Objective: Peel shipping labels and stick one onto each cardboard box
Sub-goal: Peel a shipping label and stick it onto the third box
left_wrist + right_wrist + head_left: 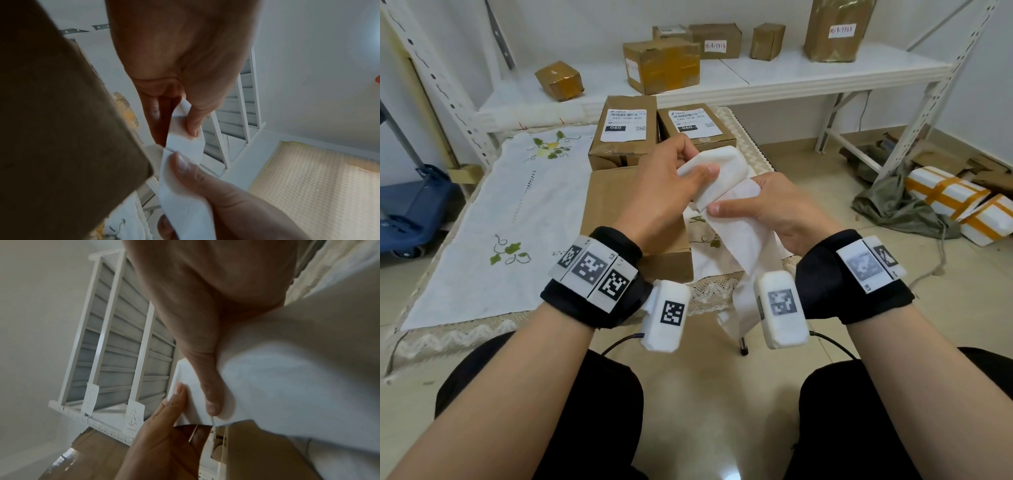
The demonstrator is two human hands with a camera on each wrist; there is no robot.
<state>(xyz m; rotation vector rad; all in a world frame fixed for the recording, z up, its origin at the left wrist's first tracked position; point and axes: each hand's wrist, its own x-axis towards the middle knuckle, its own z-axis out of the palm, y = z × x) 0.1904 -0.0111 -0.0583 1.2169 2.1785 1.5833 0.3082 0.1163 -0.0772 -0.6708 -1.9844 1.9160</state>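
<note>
A person seated at a low table works a strip of labels (pixel 726 192), held in the air above the table's near right corner, its loose tail hanging off the near edge toward the floor. The left hand (pixel 664 181) curls round the strip's upper end, thumb pressed on top; the right hand (pixel 767 209) pinches the paper just below, thumb on its face, apparently to start a label off its backing. Beneath the hands lies a plain cardboard box (pixel 626 212) with no label showing, likely next in line. Two labelled boxes (pixel 626 133) sit side by side at the table's far edge, clear of the work. The embroidered cloth (pixel 493 219) on the table's left half offers open room; more boxes line the shelf (pixel 791 73) behind.
</note>
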